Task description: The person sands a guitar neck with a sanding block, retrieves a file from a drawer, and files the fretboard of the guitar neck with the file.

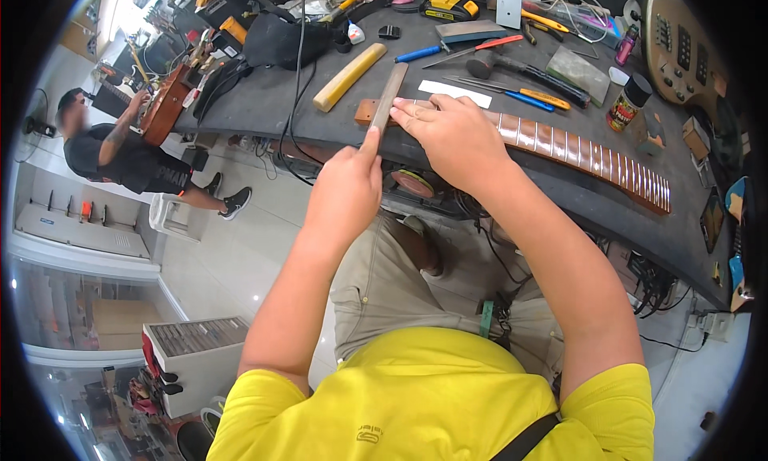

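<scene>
A guitar neck [576, 150] with a reddish-brown fretboard and bright frets lies along the bench's near edge. Across its left end rests a flat metal file [392, 86], pointing away from me. My left hand [350, 187] is closed around the file's near end, with a finger stretched along its top. My right hand [458, 138] lies over the neck just right of the file; its bent fingers grip there and the fingertips touch the file's side. The palm hides part of the neck. Beyond the fingers lies a white strip [454, 93].
A wooden block [350, 77] lies left of the file. Farther back are a hammer [528, 73], pliers [546, 98], a grey stone block [578, 74] and a spray can [629, 102]. A guitar body [686, 49] stands at right. A black cable [299, 77] hangs at left. Another person [120, 149] works there.
</scene>
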`<control>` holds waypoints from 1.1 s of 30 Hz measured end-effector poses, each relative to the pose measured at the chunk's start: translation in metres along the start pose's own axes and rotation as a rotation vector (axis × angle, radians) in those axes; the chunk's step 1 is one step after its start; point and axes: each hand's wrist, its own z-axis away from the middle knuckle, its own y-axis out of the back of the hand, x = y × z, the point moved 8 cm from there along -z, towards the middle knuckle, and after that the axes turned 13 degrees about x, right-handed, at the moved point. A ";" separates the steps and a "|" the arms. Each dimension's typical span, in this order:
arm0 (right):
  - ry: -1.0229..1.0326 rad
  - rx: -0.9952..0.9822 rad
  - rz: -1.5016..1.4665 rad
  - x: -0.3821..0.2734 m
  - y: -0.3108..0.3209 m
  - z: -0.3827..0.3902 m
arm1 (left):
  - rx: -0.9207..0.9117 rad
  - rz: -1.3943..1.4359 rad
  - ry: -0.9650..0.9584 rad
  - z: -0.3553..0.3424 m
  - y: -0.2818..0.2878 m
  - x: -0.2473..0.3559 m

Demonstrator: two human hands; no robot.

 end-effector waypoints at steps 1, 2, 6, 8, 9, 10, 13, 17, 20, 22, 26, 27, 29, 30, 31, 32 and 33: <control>-0.002 -0.015 0.024 0.004 0.002 0.003 | -0.002 0.014 -0.005 0.015 0.004 0.005; -0.004 -0.023 0.048 0.009 0.002 0.005 | -0.038 0.009 0.022 0.041 0.012 0.008; 0.023 -0.012 0.069 0.006 -0.003 0.006 | -0.080 0.037 0.057 0.054 0.016 0.006; 0.016 -0.016 0.021 0.004 -0.001 -0.001 | -0.042 -0.002 0.037 0.014 0.000 0.004; -0.011 -0.018 -0.003 0.003 -0.002 -0.003 | -0.013 -0.028 -0.009 -0.003 -0.004 0.002; -0.002 -0.025 -0.005 0.003 -0.002 -0.002 | -0.008 -0.021 -0.010 -0.003 -0.007 -0.002; -0.034 -0.079 0.011 0.009 0.001 0.006 | -0.019 0.010 -0.049 0.053 0.012 0.004; -0.008 -0.058 0.055 0.005 -0.002 0.006 | -0.038 0.012 0.027 0.054 0.014 0.005; -0.024 -0.081 0.019 0.003 -0.005 -0.002 | -0.020 0.027 0.036 0.009 0.004 0.002; -0.043 -0.107 0.018 0.006 -0.004 0.004 | -0.060 0.012 0.043 0.023 0.012 0.006; -0.044 -0.090 0.035 0.007 -0.001 0.003 | -0.130 0.020 0.045 0.067 0.031 0.007; -0.053 -0.076 0.035 0.008 0.000 0.003 | -0.134 0.017 0.049 0.051 0.018 0.002; -0.034 -0.061 0.034 0.005 -0.006 -0.004 | -0.056 -0.003 -0.023 0.002 -0.001 0.001; -0.034 -0.074 0.036 0.004 -0.009 -0.004 | -0.078 0.036 0.005 -0.011 -0.007 -0.004; -0.039 -0.096 0.043 0.007 -0.009 0.001 | -0.086 0.046 0.002 -0.004 -0.005 -0.001; -0.041 -0.096 0.044 0.006 -0.005 0.002 | -0.088 0.036 -0.001 0.010 0.006 0.002; -0.057 -0.110 0.038 0.006 -0.003 0.004 | -0.085 0.035 -0.013 0.025 0.015 0.005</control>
